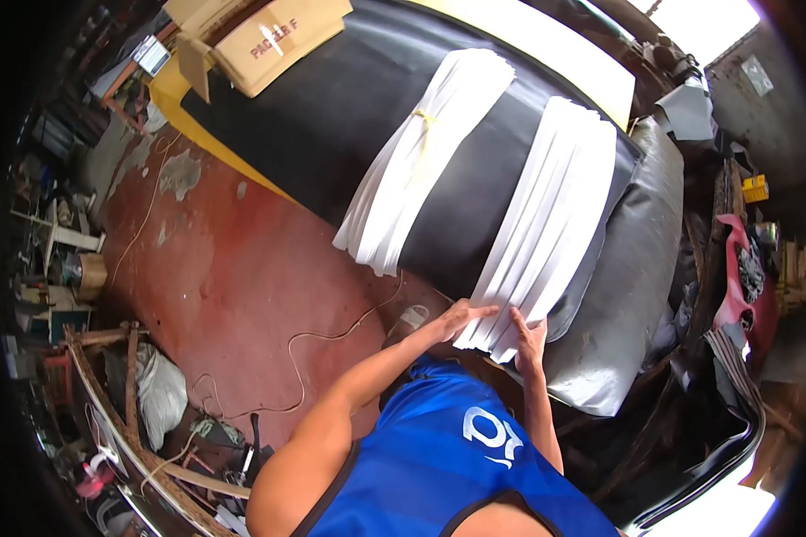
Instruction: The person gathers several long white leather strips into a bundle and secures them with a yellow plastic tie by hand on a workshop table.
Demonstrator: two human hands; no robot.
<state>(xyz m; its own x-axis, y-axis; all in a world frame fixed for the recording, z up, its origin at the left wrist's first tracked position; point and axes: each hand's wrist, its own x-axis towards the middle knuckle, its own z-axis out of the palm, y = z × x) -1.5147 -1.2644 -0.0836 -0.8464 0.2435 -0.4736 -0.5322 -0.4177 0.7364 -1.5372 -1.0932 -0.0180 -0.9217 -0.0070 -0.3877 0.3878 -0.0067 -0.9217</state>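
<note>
Both bundles of strips, the tied one [421, 170] and the loose one [551, 215], look plain white to me, against a glossy black sheet [304, 116]. The tie [426, 121] is yellow. Over there, the carton [287, 49] is tan with reddish-brown lettering. The floor [242, 277] is brick red, blotched pale grey. The person's top [421, 456] is vivid blue, with a white emblem [493, 431] and black edging.
</note>
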